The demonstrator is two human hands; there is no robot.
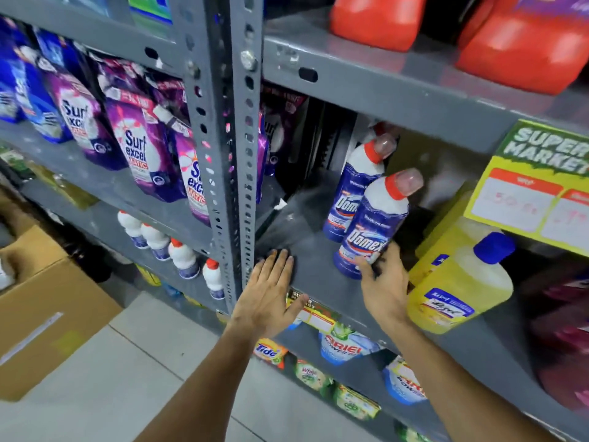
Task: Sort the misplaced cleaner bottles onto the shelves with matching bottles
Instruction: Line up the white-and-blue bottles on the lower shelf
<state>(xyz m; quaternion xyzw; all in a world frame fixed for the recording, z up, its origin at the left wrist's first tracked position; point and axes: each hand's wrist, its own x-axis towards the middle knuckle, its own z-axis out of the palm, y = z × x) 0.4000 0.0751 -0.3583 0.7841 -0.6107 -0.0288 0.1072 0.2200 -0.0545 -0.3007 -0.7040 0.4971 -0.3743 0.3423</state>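
Two blue-and-white Domex bottles with red caps stand on the grey middle shelf (306, 250). The front Domex bottle (373, 224) leans slightly right, and my right hand (382, 282) grips its base. The rear Domex bottle (353, 186) stands just behind it, untouched. My left hand (271, 295) lies flat and open on the shelf's front edge beside the upright post, holding nothing. A yellow cleaner bottle (459, 282) with a blue cap stands right of my right hand.
A perforated grey post (229, 148) divides the shelving. Purple Surf Excel pouches (137, 145) hang left of it, with small white bottles (181, 256) below. Red jugs (522, 49) sit above. A yellow price sign (535, 183) hangs at right. A cardboard box (41, 307) stands on the floor.
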